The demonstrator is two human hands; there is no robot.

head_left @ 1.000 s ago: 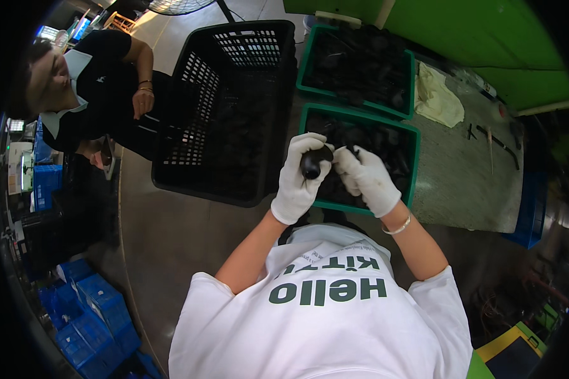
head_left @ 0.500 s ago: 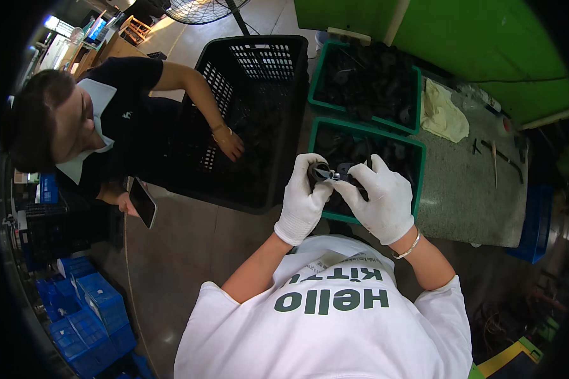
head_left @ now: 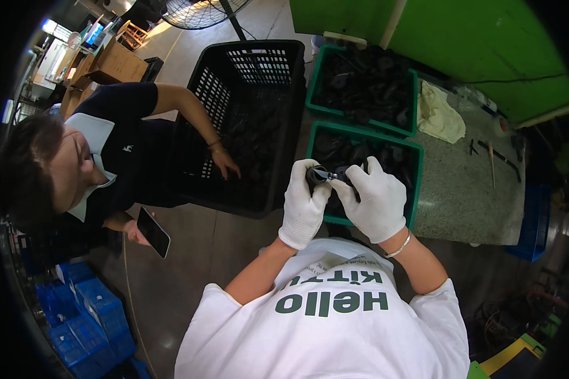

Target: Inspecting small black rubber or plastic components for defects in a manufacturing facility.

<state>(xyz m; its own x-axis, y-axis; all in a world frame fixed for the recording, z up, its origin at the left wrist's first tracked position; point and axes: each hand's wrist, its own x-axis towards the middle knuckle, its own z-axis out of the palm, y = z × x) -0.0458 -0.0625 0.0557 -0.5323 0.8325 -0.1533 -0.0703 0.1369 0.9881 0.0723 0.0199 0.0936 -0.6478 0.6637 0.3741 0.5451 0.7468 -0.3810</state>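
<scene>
My left hand (head_left: 301, 211), in a white glove, is closed around a small black rounded part (head_left: 312, 177). Opposite it, my right hand (head_left: 382, 203), also gloved, grips a pair of nippers (head_left: 325, 176) whose shiny metal jaws touch or overlap the part; most of the handles are hidden by the fingers. Both hands are over the near edge of a green-rimmed crate (head_left: 420, 180) filled with dark parts. Fine detail of the held part is too small to make out.
Another green crate (head_left: 414, 101) of black parts stands behind. At left, a co-worker (head_left: 123, 139) reaches into a large black basket (head_left: 284, 139) and holds a phone (head_left: 153, 232). A cloth (head_left: 440, 114) and slim tools (head_left: 492, 165) lie on the grey table (head_left: 468, 215). Blue bins (head_left: 98, 303) sit lower left.
The view has shifted slightly. The co-worker's head and phone appear lower, and the fingers in the basket have moved a little. My hands keep hold of the part and the nippers, with small finger shifts.
</scene>
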